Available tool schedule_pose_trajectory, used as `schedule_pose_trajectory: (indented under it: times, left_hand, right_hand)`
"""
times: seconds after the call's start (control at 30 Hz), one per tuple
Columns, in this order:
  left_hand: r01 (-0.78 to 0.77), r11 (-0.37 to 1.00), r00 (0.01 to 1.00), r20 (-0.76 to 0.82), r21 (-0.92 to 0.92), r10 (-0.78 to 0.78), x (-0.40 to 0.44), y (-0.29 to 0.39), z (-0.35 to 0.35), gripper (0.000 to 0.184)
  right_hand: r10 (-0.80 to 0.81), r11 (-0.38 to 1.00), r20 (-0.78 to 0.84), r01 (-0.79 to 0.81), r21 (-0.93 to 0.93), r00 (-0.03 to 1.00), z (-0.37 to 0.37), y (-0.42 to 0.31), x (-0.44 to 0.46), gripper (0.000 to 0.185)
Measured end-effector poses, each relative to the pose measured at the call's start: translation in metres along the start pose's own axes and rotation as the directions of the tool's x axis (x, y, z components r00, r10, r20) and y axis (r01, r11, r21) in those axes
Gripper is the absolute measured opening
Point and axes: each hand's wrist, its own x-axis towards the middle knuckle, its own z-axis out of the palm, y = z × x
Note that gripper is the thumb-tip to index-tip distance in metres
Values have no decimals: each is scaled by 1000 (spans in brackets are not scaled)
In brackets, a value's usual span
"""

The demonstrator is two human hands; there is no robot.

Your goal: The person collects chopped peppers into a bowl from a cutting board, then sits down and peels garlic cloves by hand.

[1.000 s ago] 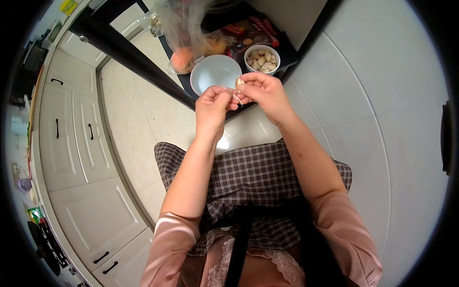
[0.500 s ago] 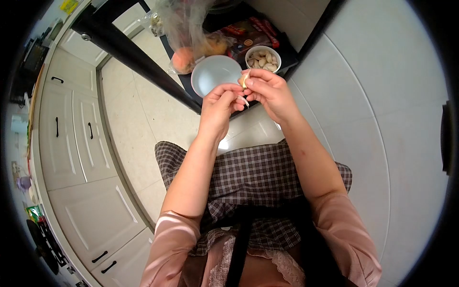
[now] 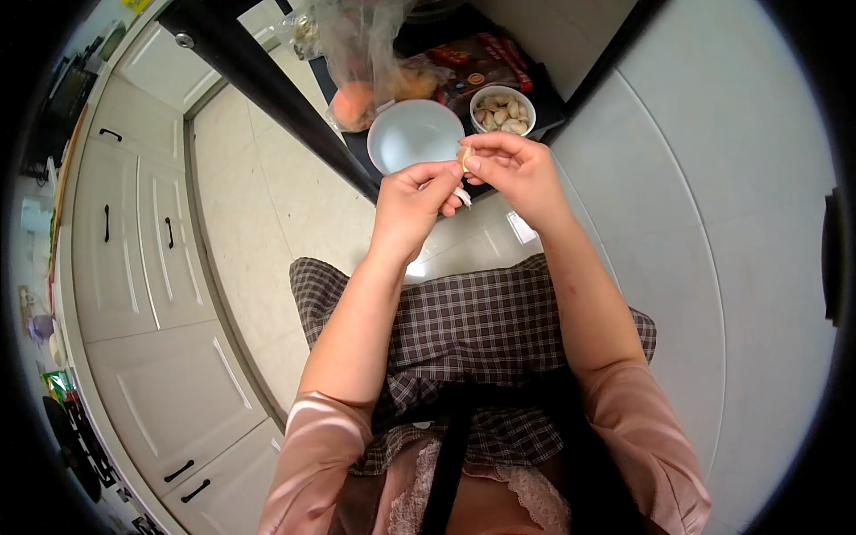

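Between the thumb and fingers of my right hand (image 3: 517,174) is a pale garlic clove (image 3: 465,159). My left hand (image 3: 414,203) meets it from the left, its thumb and index fingertip closed close to the clove. A strip of white garlic skin (image 3: 462,196) pokes out from the curled lower fingers of my left hand. Just beyond both hands sits a pale blue bowl (image 3: 415,134) with a pinkish rim. To its right, a small white bowl (image 3: 527,100) holds several unpeeled garlic cloves (image 3: 501,114).
The bowls stand on a black shelf (image 3: 557,111) beside a black post (image 3: 276,98). Behind them lie a clear plastic bag (image 3: 357,40) with orange-red fruit (image 3: 354,102) and a dark red package (image 3: 481,71). White cabinets (image 3: 178,383) line the left; a pale wall (image 3: 695,223) rises right.
My left thumb and fingertip have come closer to the clove, and both hands sit slightly further right. The view has shifted a little, so the bowls appear lower and further right.
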Motion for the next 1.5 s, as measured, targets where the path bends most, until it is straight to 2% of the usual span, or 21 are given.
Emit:
schedule_pose_trajectory:
  times: [0.13, 0.3, 0.4, 0.47, 0.53, 0.63, 0.7, 0.77, 0.83, 0.9, 0.97, 1.03, 1.13, 1.5]
  left_hand:
    - [-53, 992, 999, 8, 116, 52, -1, 2, -2, 20]
    - [-81, 971, 996, -9, 225, 85, -3, 0, -2, 19]
    - [-121, 961, 987, -73, 247, 143, -5, -1, 2, 16]
    - [-101, 937, 982, -118, 335, 149, -7, 1, 2, 14]
    - [-108, 929, 982, -111, 354, 156, -6, -1, -1, 13]
    - [-148, 918, 972, -117, 367, 204, -5, -3, -2, 13]
    - [-183, 914, 961, -131, 362, 244, -3, -2, -2, 14]
    - [-182, 965, 959, -181, 190, 216, -1, 1, -2, 13]
    - [-177, 970, 964, -172, 165, 205, -2, -1, -1, 13]
    - [-170, 975, 967, -165, 141, 193, -3, -1, 1, 12]
    - [-175, 984, 971, -172, -31, 167, -3, 2, 4, 12]
    - [-162, 984, 974, -173, -73, 148, -2, 0, 3, 13]
    - [-175, 975, 973, -174, -139, 150, 0, -2, 2, 13]
    - [-160, 924, 976, -193, -346, 97, 2, -3, 3, 12]
  right_hand:
    - [-16, 998, 11, 16, -68, 1000, -1, 3, 0, 22]
    - [0, 999, 12, 1, -33, 1000, 4, 7, 0, 22]
    - [-7, 1000, 3, 7, -13, 1000, 14, 12, -2, 22]
    - [-9, 1000, -4, 9, -26, 1000, 15, 14, -3, 23]
    - [-20, 972, -27, 13, -236, 999, 14, 16, -3, 24]
    - [-18, 945, -10, 14, -328, 1000, 13, 6, -3, 24]
    - [-16, 954, -20, 9, -301, 1000, 11, 3, -4, 21]
    - [-14, 962, -32, 5, -273, 999, 8, 0, -4, 18]
    - [140, 987, -18, -141, -78, 990, 2, -1, -1, 16]
    - [183, 983, -12, -183, -8, 983, -1, -1, 2, 15]
    - [225, 972, -4, -224, 65, 974, 0, -2, 2, 15]
    - [318, 926, 38, -319, 202, 947, 2, -6, 2, 17]
    - [332, 889, 101, -347, 298, 938, 0, -2, 3, 18]
    - [317, 867, 105, -333, 372, 943, -6, -4, 3, 17]
